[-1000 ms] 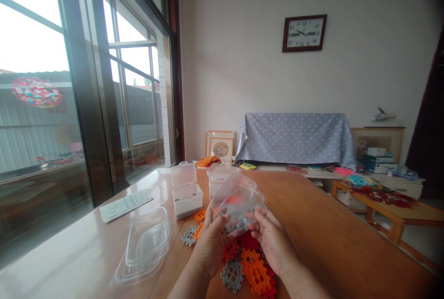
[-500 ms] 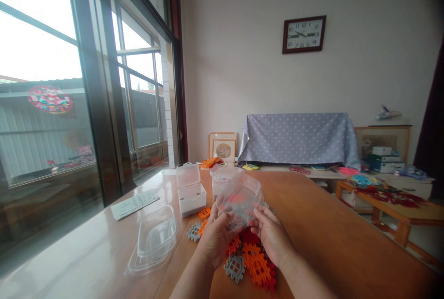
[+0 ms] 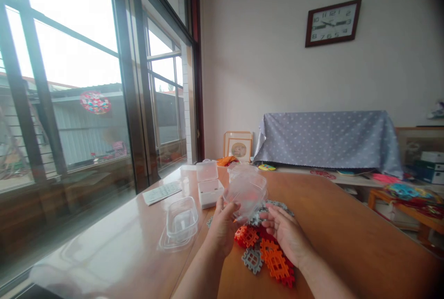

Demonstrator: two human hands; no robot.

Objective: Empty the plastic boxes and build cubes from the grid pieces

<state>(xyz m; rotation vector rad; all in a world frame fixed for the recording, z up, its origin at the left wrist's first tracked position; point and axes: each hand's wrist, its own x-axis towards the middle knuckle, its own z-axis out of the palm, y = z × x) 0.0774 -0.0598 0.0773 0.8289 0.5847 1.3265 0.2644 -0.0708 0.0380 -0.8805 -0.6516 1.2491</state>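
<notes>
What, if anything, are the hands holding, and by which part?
The left hand holds a clear plastic container by its lower left edge; the right hand appears empty.

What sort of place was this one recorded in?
Probably a living room in a home: there is a wall clock, a dotted cloth draped over something, and a framed picture standing beyond the table.

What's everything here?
table: one, brown, foreground
held container: one, clear, centre
other container: one, clear, table's left
boxes: two, whitish, mid-table
toy pieces: several, orange, red, grey, on table
paper: one, pale, left of boxes
clock: one, brown-framed, upper right
dotted cloth: one, greyish, background
picture frames: several, tan, background
windows: several, dark-framed, left
sticker: one, reddish, on windows
bench: one, tan, right
left hand: one, bare, gripping held container
right hand: one, bare, beside it
</notes>
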